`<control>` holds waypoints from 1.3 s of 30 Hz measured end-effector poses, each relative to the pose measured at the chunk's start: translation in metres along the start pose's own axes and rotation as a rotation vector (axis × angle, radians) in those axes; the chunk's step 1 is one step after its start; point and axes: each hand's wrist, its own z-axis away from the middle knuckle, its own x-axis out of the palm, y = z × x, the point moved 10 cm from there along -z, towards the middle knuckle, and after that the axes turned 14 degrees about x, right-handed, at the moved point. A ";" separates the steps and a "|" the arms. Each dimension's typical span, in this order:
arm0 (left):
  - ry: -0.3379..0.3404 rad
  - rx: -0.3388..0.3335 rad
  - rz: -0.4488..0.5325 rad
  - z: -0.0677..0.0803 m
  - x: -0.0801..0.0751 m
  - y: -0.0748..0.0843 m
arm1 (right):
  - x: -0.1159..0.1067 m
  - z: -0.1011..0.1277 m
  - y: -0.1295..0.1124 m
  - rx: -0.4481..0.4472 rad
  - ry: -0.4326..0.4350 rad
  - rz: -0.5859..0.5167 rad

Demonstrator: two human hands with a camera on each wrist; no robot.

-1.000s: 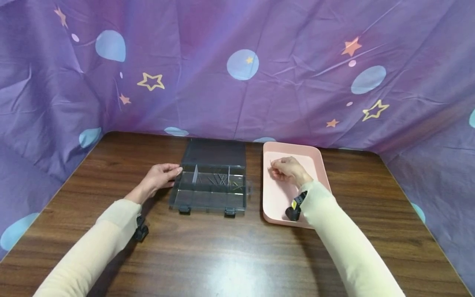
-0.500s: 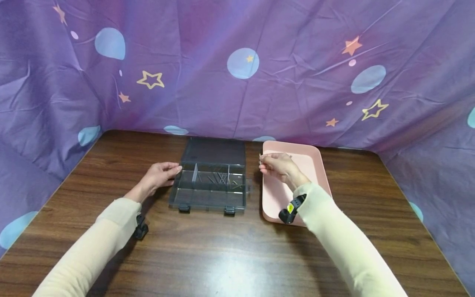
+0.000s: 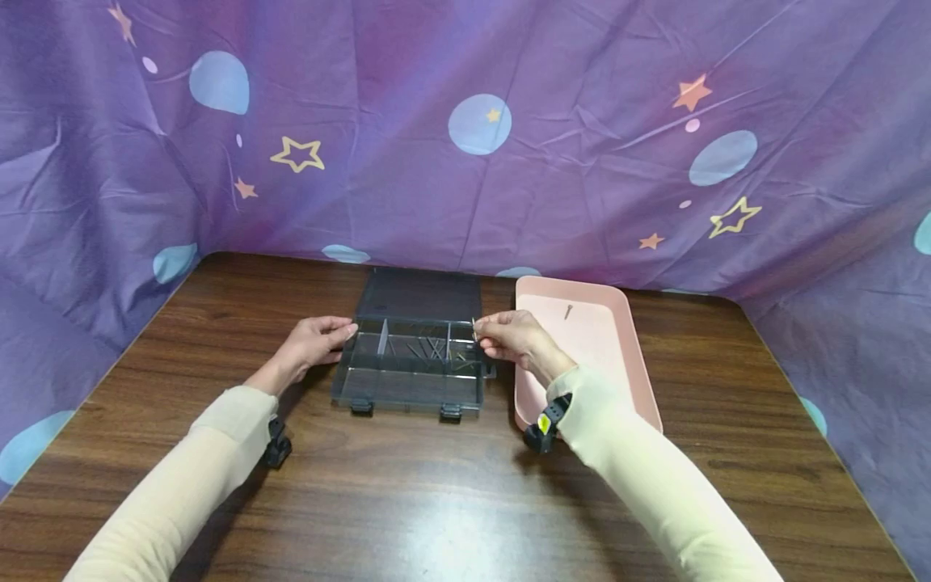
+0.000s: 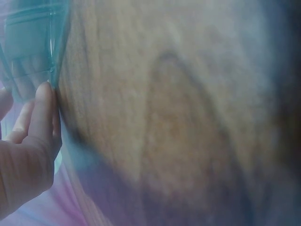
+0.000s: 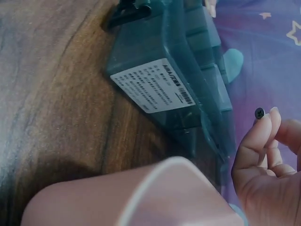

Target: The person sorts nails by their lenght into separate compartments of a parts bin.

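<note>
The person's right hand [image 3: 512,339] pinches a tiny screw [image 5: 259,113] between the fingertips, with the other fingers curled in. It holds it up over the 3 o'clock edge of the clear box [image 3: 414,364]. The screw looks hard, light and a bit slippery, so I think it could drop easily. The best place to hold it looks like the thin middle part, just under the round head, as the hand does now.

The left hand [image 3: 314,343] rests on the 9 o'clock side of the box with fingers nearly straight, touching its wall [image 4: 52,70] and wrapping round nothing. Thin nails or screws [image 3: 432,352] lie in a middle part of the box.

At 3 o'clock from the box sits a pink tray [image 3: 633,356] with one more screw [image 3: 567,309] near its far end. All of it sits on a brown wooden table [image 3: 451,501]
</note>
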 end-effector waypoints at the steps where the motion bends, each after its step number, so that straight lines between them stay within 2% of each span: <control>1: -0.002 0.002 -0.004 0.000 0.000 0.001 | 0.000 0.000 0.000 0.000 0.002 0.008; 12: -0.006 0.009 -0.010 -0.002 0.001 0.003 | 0.001 0.002 0.002 -0.020 0.009 0.057; 18: -0.009 0.003 -0.022 -0.002 -0.001 0.002 | -0.009 0.007 -0.007 -0.057 0.003 0.009; 21: -0.008 0.000 -0.023 -0.002 -0.001 0.001 | -0.025 0.009 -0.016 -0.076 0.023 -0.056; 28: -0.007 -0.003 -0.012 -0.001 -0.001 0.000 | -0.084 0.015 -0.031 -0.103 0.121 -0.227; 34: -0.009 -0.003 -0.003 -0.002 -0.001 0.001 | -0.129 0.017 -0.026 -0.114 0.277 -0.244; 39: -0.008 -0.014 -0.014 -0.001 0.000 -0.002 | -0.153 0.012 -0.016 -0.093 0.399 -0.237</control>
